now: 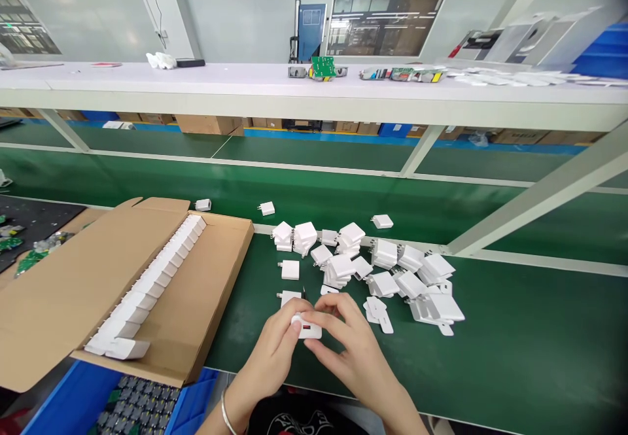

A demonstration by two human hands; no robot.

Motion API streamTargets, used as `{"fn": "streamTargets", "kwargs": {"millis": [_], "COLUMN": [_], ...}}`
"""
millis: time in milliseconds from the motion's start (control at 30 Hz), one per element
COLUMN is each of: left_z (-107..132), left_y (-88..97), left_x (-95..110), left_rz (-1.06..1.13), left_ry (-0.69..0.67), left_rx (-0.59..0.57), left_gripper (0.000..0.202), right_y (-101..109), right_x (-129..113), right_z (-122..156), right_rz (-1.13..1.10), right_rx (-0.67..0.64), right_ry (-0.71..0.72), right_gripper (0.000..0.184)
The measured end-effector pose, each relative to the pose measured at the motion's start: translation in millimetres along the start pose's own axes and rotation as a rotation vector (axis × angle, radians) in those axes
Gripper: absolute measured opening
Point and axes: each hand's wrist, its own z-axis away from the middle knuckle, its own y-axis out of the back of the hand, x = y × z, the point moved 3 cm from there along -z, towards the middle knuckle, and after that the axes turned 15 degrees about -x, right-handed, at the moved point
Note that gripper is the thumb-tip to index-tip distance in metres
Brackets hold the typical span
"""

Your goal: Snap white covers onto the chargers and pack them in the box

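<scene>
Between my two hands, close to the front of the green bench, is a white USB charger [314, 333] with its port face turned up toward me. My left hand [275, 338] grips its left end between thumb and fingers. On the opposite side, the curled fingers of my right hand [349, 331] close on its top and right edge. Just beyond lie single white chargers [290, 269] and a heap of more chargers [341, 268]. Flat white end plates [377, 312] are scattered right of my hands.
At left an open cardboard box [220, 291] holds a row of white chargers [157, 278]. Below it is a blue bin [73, 399] with circuit parts. A white shelf [245, 98] spans the back, braced by a slanted post [544, 186] at right.
</scene>
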Motion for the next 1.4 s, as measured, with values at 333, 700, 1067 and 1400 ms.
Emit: {"fn": "streamTargets", "kwargs": {"millis": [333, 700, 1067, 1400], "left_z": [7.5, -3.8, -4.2, -3.3], "left_y": [-5.9, -8.0, -15.4, -14.5], "left_x": [-15.7, -28.3, -48.6, -69.6], "left_rz": [-0.208, -0.269, -0.184, -0.193], "left_ry": [-0.065, -0.051, -0.109, -0.125], "left_rx": [0.075, 0.22, 0.267, 0.313], "left_gripper": [0.044, 0.042, 0.039, 0.043], "right_y": [-44.6, -53.6, -72.3, -73.5], "right_x": [36.3, 38.2, 45.4, 55.4], "right_z": [-3.0, -3.8, -6.6, -0.6], "right_rz": [-0.705, -0.543, -0.717, -0.673], "right_rx": [0.17, 0.324, 0.426, 0.405], "right_ry": [-0.158, -0.178, -0.211, -0.144], "right_gripper": [0.034, 0.026, 0.037, 0.034]}}
